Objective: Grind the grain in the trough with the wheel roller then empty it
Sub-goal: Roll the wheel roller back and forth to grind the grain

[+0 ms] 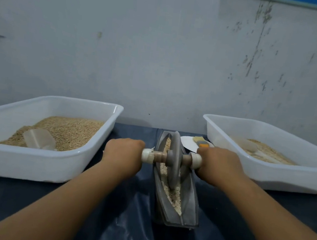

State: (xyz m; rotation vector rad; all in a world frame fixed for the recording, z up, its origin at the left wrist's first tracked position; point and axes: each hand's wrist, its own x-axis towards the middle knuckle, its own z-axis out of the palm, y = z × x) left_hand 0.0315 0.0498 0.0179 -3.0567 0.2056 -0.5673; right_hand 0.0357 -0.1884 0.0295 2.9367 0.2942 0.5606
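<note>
Plain workroom, stained wall (pixel 257 52), dark-covered table (pixel 116 224), white grain trays (pixel 28 165)

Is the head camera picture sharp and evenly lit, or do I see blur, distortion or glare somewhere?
In the head view, light is soft and even, without harsh glare; the wide lens bends the left tray and right tray outward; the wheel roller and the grain in the trough look slightly soft; both hands, left and right, cast only faint shadows on the dark table cover.
</note>
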